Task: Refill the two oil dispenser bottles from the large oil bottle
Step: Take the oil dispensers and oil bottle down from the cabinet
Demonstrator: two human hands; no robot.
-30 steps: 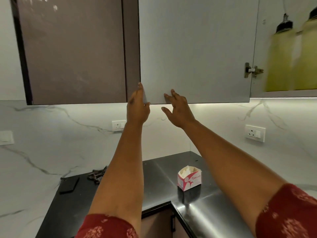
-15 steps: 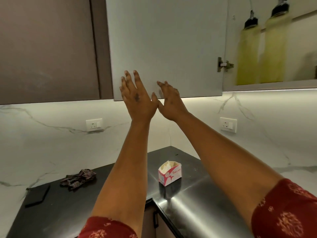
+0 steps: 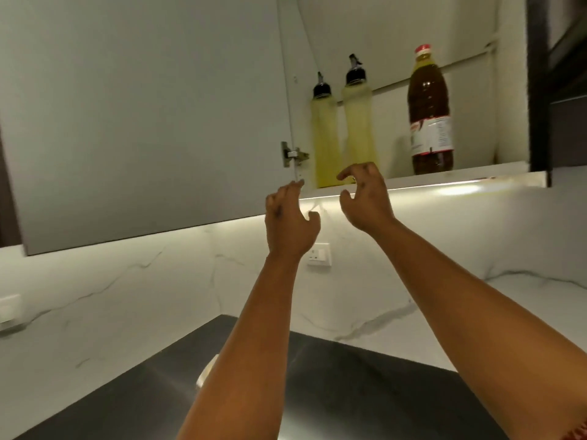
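Oil bottles beyond raised hands: left hand (image 3: pixel 290 223) and right hand (image 3: pixel 365 198), fingers loosely curled, empty, below the shelf (image 3: pixel 444 181); two dispenser bottles (image 3: pixel 341 134) near the open door (image 3: pixel 143 122), large oil bottle (image 3: pixel 430 112) farther right.

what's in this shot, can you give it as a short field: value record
cabinet door: swung open
shelf: holds three bottles, all upright
left dispenser bottle: pale yellow, black spout
right dispenser bottle: pale yellow, black spout
large oil bottle: amber oil, red cap, apart at right
left hand: raised, holds nothing
right hand: fingers loosely curled below the dispensers, holds nothing
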